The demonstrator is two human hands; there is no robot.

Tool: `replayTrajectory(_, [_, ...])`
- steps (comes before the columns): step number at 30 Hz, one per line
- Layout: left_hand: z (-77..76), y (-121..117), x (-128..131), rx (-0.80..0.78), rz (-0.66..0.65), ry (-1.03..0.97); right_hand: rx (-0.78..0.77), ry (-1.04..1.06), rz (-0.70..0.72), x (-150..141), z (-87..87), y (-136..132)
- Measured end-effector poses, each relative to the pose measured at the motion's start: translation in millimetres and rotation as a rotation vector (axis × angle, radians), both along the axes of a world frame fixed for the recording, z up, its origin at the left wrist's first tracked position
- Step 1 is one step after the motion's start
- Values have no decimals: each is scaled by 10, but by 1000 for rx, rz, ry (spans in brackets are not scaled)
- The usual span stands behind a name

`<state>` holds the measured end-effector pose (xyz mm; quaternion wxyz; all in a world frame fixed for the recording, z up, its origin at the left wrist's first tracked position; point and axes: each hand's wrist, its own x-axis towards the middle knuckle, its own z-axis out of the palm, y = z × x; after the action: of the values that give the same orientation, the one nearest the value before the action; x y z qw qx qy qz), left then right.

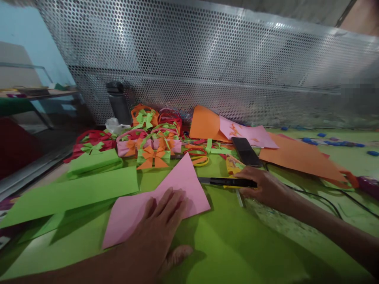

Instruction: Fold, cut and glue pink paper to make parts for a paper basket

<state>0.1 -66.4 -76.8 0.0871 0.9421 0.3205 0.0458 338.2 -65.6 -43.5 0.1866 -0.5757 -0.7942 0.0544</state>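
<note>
My left hand (160, 232) lies flat and open on a folded pink paper sheet (177, 185), pressing its near edge to the green table (237, 244). My right hand (263, 187) is closed round a black and yellow utility knife (227, 182) whose blade end points left, close to the pink sheet's right corner. The knife rests low over the table.
Green paper sheets (74, 193) lie at the left. Behind them stand several small paper baskets with bows (148, 144). A black phone (246, 152), orange paper (299, 157), a dark bottle (118, 102) and black cables (325, 197) are about. A perforated metal wall (207, 63) closes the back.
</note>
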Motion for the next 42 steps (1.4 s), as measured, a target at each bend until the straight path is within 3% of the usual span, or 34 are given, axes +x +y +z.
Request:
replayTrajectory(10, [8, 8, 37, 43, 5, 6, -21, -32, 111, 50, -87, -302])
replayTrajectory(15, [210, 120, 98, 19, 1, 96, -33, -31, 113, 56, -108, -385])
replayTrajectory(18, [355, 242, 154, 26, -79, 146, -55, -16, 142, 68, -102, -398])
replayTrajectory(22, [433, 440, 229, 102, -135, 177, -36, -22, 139, 94, -119, -392])
replayTrajectory(27, [325, 601, 273, 150, -201, 25, -62, -40, 133, 103, -133, -393])
replayTrajectory(32, [135, 628, 259, 10, -223, -198, -57, -51, 149, 76, -85, -429])
replayTrajectory(42, [72, 660, 252, -88, -172, -203, -32, -84, 152, 86, -74, -455])
